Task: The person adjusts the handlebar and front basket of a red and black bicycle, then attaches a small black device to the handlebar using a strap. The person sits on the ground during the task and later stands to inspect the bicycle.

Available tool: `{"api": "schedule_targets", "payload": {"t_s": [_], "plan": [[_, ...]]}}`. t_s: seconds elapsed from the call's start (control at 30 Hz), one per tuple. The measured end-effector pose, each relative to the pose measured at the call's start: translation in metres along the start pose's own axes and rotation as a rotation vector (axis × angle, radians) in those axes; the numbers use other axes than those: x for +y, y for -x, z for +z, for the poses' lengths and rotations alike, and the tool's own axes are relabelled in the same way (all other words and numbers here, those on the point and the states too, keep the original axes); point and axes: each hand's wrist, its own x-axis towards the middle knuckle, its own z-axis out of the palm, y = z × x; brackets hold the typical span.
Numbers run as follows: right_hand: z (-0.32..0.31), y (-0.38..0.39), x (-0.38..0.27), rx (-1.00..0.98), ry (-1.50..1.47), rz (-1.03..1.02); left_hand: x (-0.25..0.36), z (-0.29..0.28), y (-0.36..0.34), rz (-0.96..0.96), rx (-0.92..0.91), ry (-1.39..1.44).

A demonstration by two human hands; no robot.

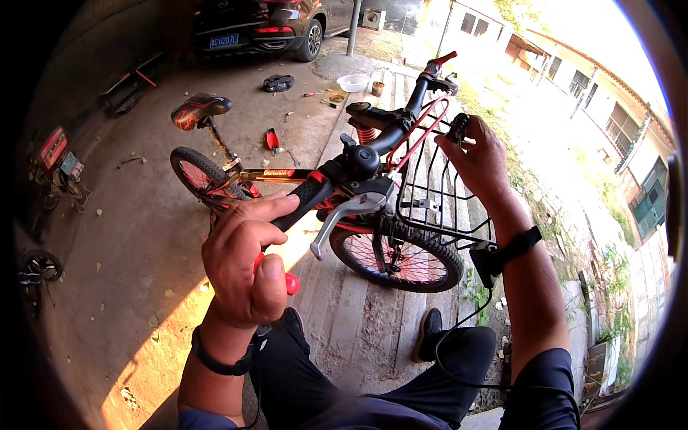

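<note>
A black and red bicycle stands before me, its handlebar (390,136) running from the near left to the far right. My left hand (247,269) is curled around a red handle (292,284); the rest of that object is hidden in the hand. Its fingertips lie at the end of the black handlebar grip (304,201), near the silver brake lever (351,213). With thumb and fingers, my right hand (479,154) pinches a small black fitting (456,129) at the top of the black wire basket (437,188). What the fitting is, I cannot make out.
Beyond the bicycle lie a red and black piece (272,139), a black bundle (279,83) and a white basin (353,83). A dark car (269,29) is parked behind. Another small vehicle (61,165) stands at left. The front wheel (398,258) is near my feet.
</note>
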Motion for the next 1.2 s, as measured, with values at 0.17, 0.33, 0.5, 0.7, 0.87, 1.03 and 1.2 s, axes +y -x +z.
{"api": "schedule_targets", "payload": {"t_s": [0.17,0.33,0.5,0.7,0.87,1.03,1.2], "plan": [[-0.004,0.008,-0.016,0.024,0.064,-0.232,0.002,-0.001,0.002,-0.018,-0.002,-0.001],[0.002,0.004,-0.023,0.053,0.033,-0.33,0.002,-0.001,0.001,-0.012,-0.006,0.009],[0.002,0.002,-0.024,0.062,0.027,-0.38,0.002,0.0,0.001,-0.016,-0.01,-0.002],[0.002,0.002,-0.023,0.09,0.072,-0.43,0.002,-0.001,0.003,-0.02,-0.007,0.008],[0.001,0.001,-0.021,0.087,0.074,-0.442,0.002,-0.001,0.002,-0.015,-0.012,0.007],[0.0,0.0,-0.024,0.098,0.1,-0.467,0.001,0.0,0.002,-0.012,-0.012,0.007],[0.002,-0.001,-0.026,0.14,0.133,-0.525,0.001,-0.001,0.003,-0.012,-0.007,0.005]]}}
